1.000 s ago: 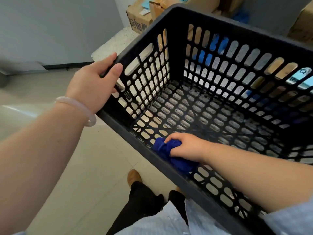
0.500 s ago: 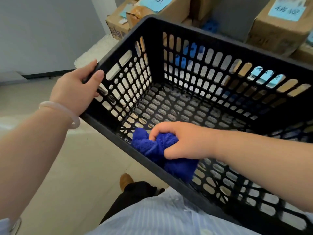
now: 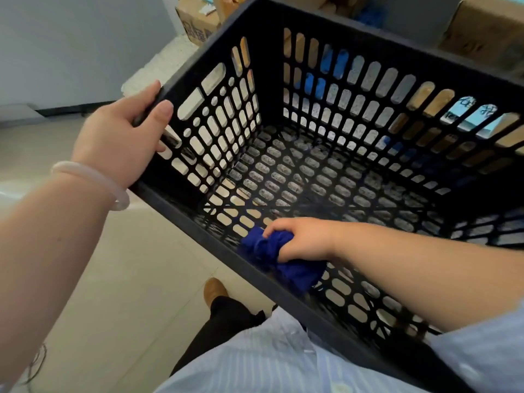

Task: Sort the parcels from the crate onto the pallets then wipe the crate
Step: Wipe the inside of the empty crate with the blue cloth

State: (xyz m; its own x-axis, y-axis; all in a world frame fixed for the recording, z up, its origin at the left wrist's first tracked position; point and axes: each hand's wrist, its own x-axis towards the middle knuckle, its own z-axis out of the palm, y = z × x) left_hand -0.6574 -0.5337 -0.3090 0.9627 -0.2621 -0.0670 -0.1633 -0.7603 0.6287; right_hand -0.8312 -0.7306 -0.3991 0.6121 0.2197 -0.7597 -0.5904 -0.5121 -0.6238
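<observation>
Against near crate (image 3: 326, 313) wall, right hand (image 3: 303, 241) grips cloth (image 3: 286, 265); left hand (image 3: 119, 143) holds rim.

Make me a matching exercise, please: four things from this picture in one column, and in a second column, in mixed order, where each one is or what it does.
1. left hand
2. right hand
3. blue cloth
4. cardboard boxes

a. beyond the far wall of the crate
b. grips the left rim of the crate
c. bunched against the near inner wall of the crate
d. grips the blue cloth

Pairs: 1-b, 2-d, 3-c, 4-a
</observation>
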